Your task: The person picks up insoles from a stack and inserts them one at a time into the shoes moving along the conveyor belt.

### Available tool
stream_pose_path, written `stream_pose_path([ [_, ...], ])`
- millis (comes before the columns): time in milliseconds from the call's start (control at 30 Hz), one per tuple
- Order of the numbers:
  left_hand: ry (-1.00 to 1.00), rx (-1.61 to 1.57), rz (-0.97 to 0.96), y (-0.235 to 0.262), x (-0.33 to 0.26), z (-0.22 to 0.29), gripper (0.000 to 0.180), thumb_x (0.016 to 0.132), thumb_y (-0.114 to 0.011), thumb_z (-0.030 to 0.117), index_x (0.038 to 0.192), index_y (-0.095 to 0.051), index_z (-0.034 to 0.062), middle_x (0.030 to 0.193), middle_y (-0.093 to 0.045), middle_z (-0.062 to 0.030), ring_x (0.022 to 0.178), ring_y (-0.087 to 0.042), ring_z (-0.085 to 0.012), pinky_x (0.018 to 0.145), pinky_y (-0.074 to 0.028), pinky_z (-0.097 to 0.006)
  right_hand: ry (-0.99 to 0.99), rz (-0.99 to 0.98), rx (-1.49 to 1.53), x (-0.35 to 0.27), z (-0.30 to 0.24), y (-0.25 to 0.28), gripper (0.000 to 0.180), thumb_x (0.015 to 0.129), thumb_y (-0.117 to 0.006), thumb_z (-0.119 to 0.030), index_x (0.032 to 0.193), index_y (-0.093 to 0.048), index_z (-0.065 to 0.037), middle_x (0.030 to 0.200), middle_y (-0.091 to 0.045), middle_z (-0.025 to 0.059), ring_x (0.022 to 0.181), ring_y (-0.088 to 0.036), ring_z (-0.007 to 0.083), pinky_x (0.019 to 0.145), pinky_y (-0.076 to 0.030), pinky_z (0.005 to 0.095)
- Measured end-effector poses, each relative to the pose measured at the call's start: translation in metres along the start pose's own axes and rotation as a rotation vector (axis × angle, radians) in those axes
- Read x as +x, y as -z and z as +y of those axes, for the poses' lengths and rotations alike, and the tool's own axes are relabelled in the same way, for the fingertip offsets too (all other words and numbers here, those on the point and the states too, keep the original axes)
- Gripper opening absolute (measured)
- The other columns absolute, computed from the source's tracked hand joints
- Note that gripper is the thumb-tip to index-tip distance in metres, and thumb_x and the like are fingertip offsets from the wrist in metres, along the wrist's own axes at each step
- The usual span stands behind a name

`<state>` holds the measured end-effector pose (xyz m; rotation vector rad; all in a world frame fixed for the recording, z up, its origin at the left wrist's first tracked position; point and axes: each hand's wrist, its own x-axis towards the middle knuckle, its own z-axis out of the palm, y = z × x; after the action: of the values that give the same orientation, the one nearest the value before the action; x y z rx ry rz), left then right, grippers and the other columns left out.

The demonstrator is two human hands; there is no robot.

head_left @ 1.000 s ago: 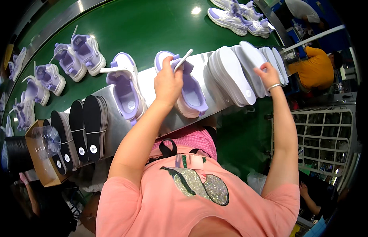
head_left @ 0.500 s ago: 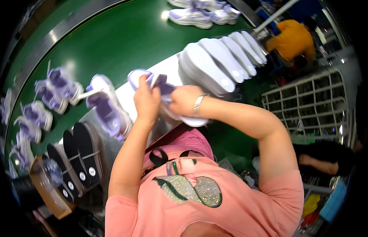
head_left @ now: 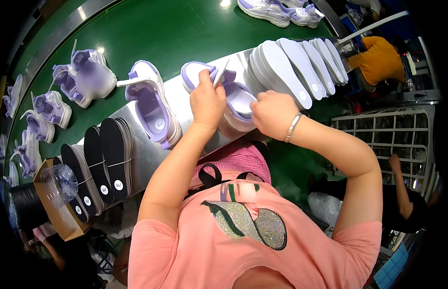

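A white and lilac sneaker (head_left: 236, 124) lies on the metal ledge in front of me, its toe pointing away. My left hand (head_left: 208, 102) is closed on its raised tongue (head_left: 223, 73). A white insole (head_left: 240, 101) lies inside the shoe opening. My right hand (head_left: 274, 114), a silver bangle at its wrist, pinches the insole at the shoe's heel end; its fingertips are partly hidden. Left of my left hand rests a matching sneaker (head_left: 173, 127) with an insole showing inside it.
Stacked white insoles (head_left: 281, 72) stand right of the shoe. Bundled black insoles (head_left: 113, 161) and a cardboard box (head_left: 46, 200) are at the left. More sneakers (head_left: 82, 77) line the green belt (head_left: 161, 29). A wire rack (head_left: 383, 130) and co-workers are at the right.
The insole has gone from sticking out past the shoe's heel to lying mostly inside. My right hand has shifted to the heel end. The whole view has moved slightly.
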<state>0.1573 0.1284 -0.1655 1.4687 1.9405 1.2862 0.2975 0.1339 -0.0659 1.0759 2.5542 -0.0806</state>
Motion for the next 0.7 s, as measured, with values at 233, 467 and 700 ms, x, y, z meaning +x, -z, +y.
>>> stream_pose_path([
  [233,0.037,-0.051,-0.013,-0.001,-0.001,-0.001,0.029,0.077,-0.052,0.011,0.102,-0.041,0.0014,0.071,-0.059,-0.0228,0.065,-0.058,-0.0404,0.059,-0.045,-0.047,0.116,-0.013,-0.025,0.045,-0.006,-0.042,0.016,0.071,-0.055,-0.019,0.073,-0.065,-0.006,0.076,-0.062,0.0128,0.071,-0.061,0.0275,0.064,-0.049,0.0357],
  [467,0.084,-0.197,-0.001,-0.001,-0.001,-0.005,0.026,0.079,-0.053,0.015,0.1,-0.044,0.0025,0.07,-0.059,-0.0219,0.064,-0.057,-0.0408,0.058,-0.043,-0.047,0.043,-0.345,0.04,0.074,-0.004,-0.041,0.018,0.072,-0.055,-0.018,0.078,-0.066,-0.004,0.08,-0.065,0.0142,0.078,-0.063,0.0257,0.07,-0.049,0.034],
  [700,0.061,-0.203,0.013,-0.001,-0.001,-0.004,0.026,0.079,-0.054,0.015,0.1,-0.045,0.002,0.069,-0.059,-0.0223,0.064,-0.057,-0.0408,0.058,-0.043,-0.047,0.055,-0.566,0.043,0.083,-0.001,-0.042,0.022,0.07,-0.053,-0.015,0.083,-0.067,-0.003,0.084,-0.064,0.0173,0.083,-0.062,0.0294,0.074,-0.047,0.0361],
])
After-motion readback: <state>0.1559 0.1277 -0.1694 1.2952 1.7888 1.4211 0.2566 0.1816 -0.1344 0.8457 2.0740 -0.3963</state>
